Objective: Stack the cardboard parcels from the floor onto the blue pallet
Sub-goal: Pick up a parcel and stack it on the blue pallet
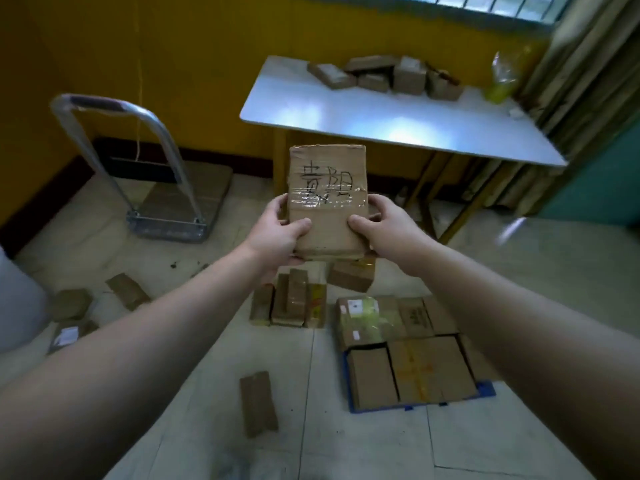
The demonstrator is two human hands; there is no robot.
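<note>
Your left hand (277, 233) & right hand (388, 230) clamp a taped cardboard parcel (327, 199) w/ black handwriting, fingers curled round its lower edges, held up at arm's length. Below your right forearm: blue pallet (485, 389), already loaded w/ parcels. More parcels (291, 299) on floor just under your hands.

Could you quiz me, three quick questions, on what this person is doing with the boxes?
1. True or false: both hands hold one parcel.
2. What colour is the pallet: A red, B blue, C green?
3. What stands by the yellow wall at left?

Key:
1. True: left hand and right hand grip the handwritten parcel.
2. B: the blue pallet already carries boxes.
3. A platform trolley.
</note>
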